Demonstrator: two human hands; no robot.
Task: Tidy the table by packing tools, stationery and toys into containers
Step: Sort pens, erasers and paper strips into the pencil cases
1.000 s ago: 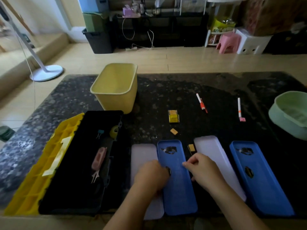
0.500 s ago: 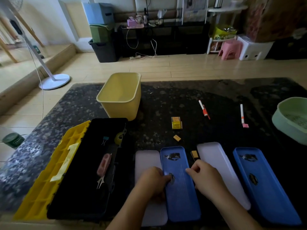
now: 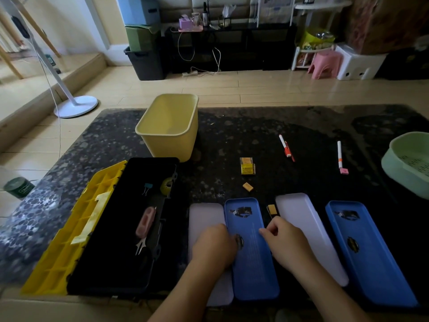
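Observation:
A blue pencil case (image 3: pixel 254 275) lies lengthwise at the table's near edge. My left hand (image 3: pixel 213 245) grips its left edge with curled fingers. Pinching the right edge is my right hand (image 3: pixel 286 239). A white case half (image 3: pixel 204 216) sits just left of it, partly under my left hand. Another white half (image 3: pixel 299 212) and a second blue case (image 3: pixel 362 256) lie to the right. Loose items: a small tan eraser (image 3: pixel 248 186), a dark-edged eraser (image 3: pixel 271 209), a yellow box (image 3: pixel 248 166), an orange-capped marker (image 3: pixel 286 148), a white marker (image 3: pixel 340 154).
An open black toolbox (image 3: pixel 111 263) with a yellow lid (image 3: pixel 67 240) stands at the left and holds a pink-handled tool (image 3: pixel 145 221), a binder clip (image 3: pixel 147 188) and a tape roll (image 3: pixel 166 185). A yellow bin (image 3: pixel 169 133) stands behind it. A green basket (image 3: pixel 404 168) sits at the right edge.
The view has wobbled slightly. Both hands stay at the middle blue case's edges, with the right hand a little further down its right side.

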